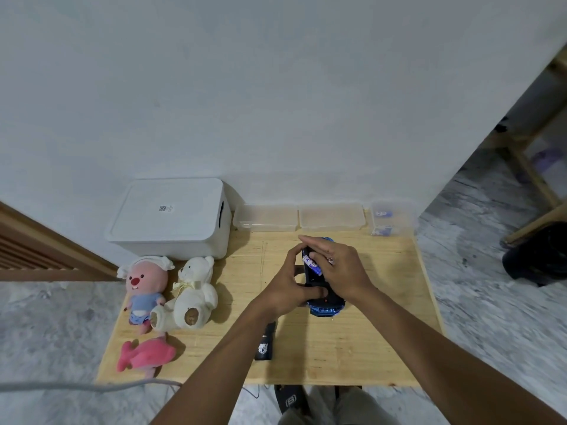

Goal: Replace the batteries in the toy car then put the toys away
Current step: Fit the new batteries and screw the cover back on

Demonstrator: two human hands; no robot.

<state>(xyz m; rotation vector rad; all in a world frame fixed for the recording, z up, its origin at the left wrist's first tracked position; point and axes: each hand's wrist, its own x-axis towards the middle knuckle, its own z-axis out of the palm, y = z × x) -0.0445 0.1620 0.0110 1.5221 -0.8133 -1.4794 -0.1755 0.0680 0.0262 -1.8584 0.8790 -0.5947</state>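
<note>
Battery swap near the middle of the tabletop (368, 348): the left hand (291, 289) grips an upturned blue toy car (325, 309) while the right hand (340, 268) pinches a battery (313, 265) at its underside. A black piece (265, 342), possibly the compartment cover, lies toward the front edge, soft toys (193, 289) wait along the left edge, and a lidded white box (168, 216) sits at the back left corner. The likely risk is that a battery seated crooked or reversed could spring free and roll off the tabletop.
</note>
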